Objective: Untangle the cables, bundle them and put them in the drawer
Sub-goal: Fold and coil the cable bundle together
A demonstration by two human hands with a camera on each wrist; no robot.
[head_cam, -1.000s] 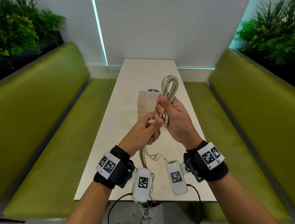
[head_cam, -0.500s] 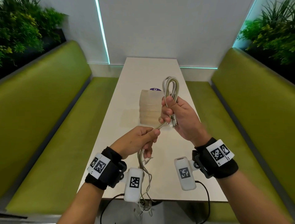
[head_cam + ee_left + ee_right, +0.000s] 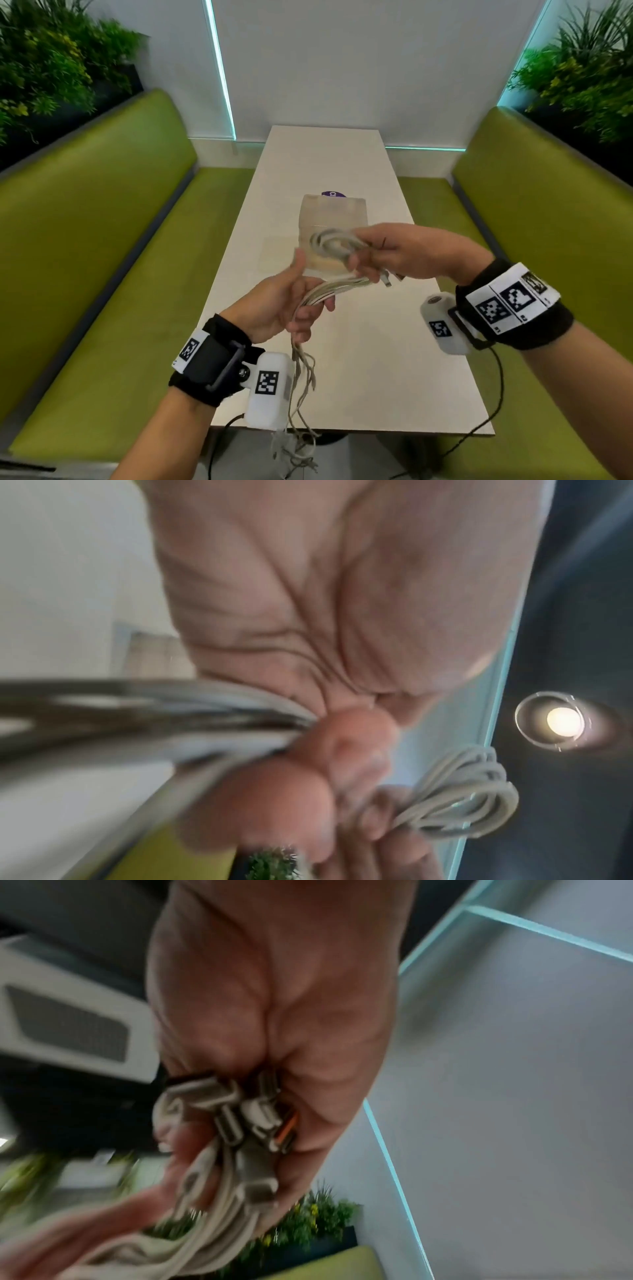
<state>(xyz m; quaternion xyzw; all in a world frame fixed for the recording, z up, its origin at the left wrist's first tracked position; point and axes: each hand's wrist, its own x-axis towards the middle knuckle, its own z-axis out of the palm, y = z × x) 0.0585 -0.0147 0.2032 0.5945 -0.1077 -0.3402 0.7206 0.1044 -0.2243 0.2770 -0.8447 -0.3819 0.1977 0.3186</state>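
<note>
Several pale grey cables [image 3: 337, 286] run between my two hands above the white table [image 3: 373, 359]. My right hand [image 3: 359, 260] grips a coiled loop of them [image 3: 330, 245], and the loop points left. In the right wrist view its fingers close on the cable plugs [image 3: 253, 1118]. My left hand [image 3: 308, 301] sits lower left with the thumb raised and the fingers curled round the loose strands. The free ends [image 3: 301, 442] hang past the table's near edge. A translucent plastic drawer unit [image 3: 334, 214] stands behind the hands with its drawers shut.
Green benches [image 3: 113, 274] line both sides of the narrow table. A purple round sticker [image 3: 334, 194] shows behind the drawer unit. Plants [image 3: 51, 68] stand above the bench backs. Black wrist-camera leads [image 3: 493, 404] trail off the near edge.
My right hand has swung right and tipped the coil from upright to lying sideways. My left hand has loosened, its thumb lifted, with the strands now sliding across its fingers.
</note>
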